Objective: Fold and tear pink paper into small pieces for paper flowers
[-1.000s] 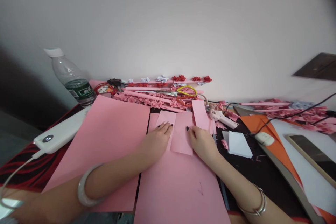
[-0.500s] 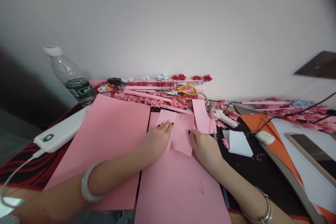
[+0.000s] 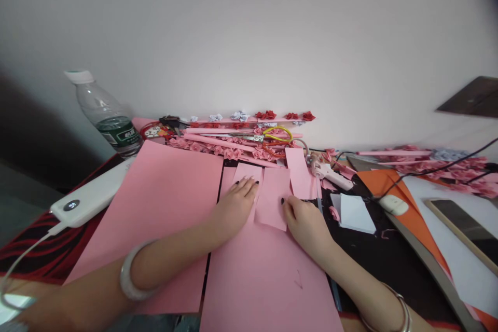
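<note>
My left hand (image 3: 236, 205) lies flat, fingers stretched forward, on a narrow strip of pink paper (image 3: 247, 170). My right hand (image 3: 305, 220) is closed, its thumb and fingers pinching the right edge of a small pink paper rectangle (image 3: 273, 197). Beneath both hands is a large pink sheet (image 3: 268, 280). Another pink strip (image 3: 298, 172) sits just beyond my right hand. To the left, a second large pink sheet (image 3: 163, 202) lies partly under my left forearm.
Paper flowers (image 3: 233, 153), rolled pink sticks and yellow-handled scissors (image 3: 278, 135) line the wall. A glue gun (image 3: 330, 172), white paper squares (image 3: 356, 212) and a phone (image 3: 465, 228) lie right. A water bottle (image 3: 107, 114) and white power bank (image 3: 93, 194) stand left.
The small pink rectangle has shifted slightly and lies flatter beside the strip. My right hand has moved a little right and down with its edge; my left hand stays nearly still.
</note>
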`<state>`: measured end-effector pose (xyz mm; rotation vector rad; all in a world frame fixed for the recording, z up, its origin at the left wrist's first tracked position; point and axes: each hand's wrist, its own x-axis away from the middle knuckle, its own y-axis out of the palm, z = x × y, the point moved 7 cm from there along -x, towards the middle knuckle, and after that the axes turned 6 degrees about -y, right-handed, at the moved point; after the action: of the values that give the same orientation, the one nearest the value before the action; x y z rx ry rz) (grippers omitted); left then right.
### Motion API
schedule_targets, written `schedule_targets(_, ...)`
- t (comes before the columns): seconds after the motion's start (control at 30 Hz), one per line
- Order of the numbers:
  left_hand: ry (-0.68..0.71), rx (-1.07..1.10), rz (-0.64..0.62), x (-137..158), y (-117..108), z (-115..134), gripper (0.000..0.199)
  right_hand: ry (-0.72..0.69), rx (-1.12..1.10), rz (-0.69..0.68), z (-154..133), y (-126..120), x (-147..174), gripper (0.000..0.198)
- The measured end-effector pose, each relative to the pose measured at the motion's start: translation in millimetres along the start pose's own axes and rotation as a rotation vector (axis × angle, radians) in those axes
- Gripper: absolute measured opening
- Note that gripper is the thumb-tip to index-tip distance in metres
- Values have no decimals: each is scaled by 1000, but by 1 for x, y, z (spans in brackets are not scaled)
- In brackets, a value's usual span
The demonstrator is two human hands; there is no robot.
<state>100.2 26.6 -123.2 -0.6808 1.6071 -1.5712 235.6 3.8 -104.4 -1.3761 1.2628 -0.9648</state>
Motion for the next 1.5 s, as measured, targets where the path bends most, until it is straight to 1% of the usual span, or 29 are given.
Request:
schedule_targets(0.13,-4,-20,10,-1,4,0,49,11,53,-18,0,3,10,25)
schedule_targets(0.23,-11,-22,8,-1,7,0,50,12,31,-7,3,3,16,25)
schedule_targets(0.37,-22,-13,5,0,8,-1,48,25,-79,88,15,-7,18,24)
schedule_targets(0.43,-15,22,4,1,5,-1,46,23,-168,133,23,-14,15,25)
schedule_targets(0.47,-10,63,3,1,1,-1,45,13,-224,133,27,-17,13,27)
schedule_targets(0.53,-32,227,30,2,-11,-4,43,-36,-350,67,29,-21,9,29)
schedule_targets(0.63,-136,638,121,2,-31,-18,44,-162,-485,-138,19,-23,4,28)
schedule_targets(0.7,-173,873,152,2,-36,-25,44,-257,-513,-251,8,-25,3,27)
schedule_targets(0.77,-172,979,144,0,-36,-27,47,-334,-516,-313,-3,-27,-1,27)
schedule_targets(0.83,-182,962,142,0,-35,-28,48,-355,-504,-310,-8,-28,-9,25)
schedule_targets(0.87,-195,928,153,0,-35,-29,45,-335,-492,-289,-8,-27,-14,24)
schedule_targets(0.97,-262,831,202,4,-37,-35,31,-195,-472,-219,0,-21,-28,21)
schedule_targets(1.03,-306,783,210,7,-38,-40,25,-104,-496,-218,7,-12,-33,19)
schedule_targets(1.13,-316,673,200,9,-40,-42,24,-63,-556,-211,11,-4,-37,18)
schedule_targets(1.2,-265,545,239,9,-45,-39,28,-93,-576,-189,11,-3,-39,19)
schedule_targets(1.27,-186,387,283,10,-50,-33,31,-155,-576,-171,8,-3,-41,20)
schedule_targets(1.3,-148,316,284,10,-51,-29,30,-191,-574,-165,6,-4,-42,21)
schedule_targets(1.33,-112,259,265,10,-50,-25,29,-225,-569,-154,4,-5,-43,21)
schedule_targets(1.4,-42,196,186,9,-43,-18,27,-267,-522,-130,0,-6,-45,21)
schedule_targets(1.5,11,142,55,9,-29,-11,29,-234,-344,-102,0,-5,-47,21)
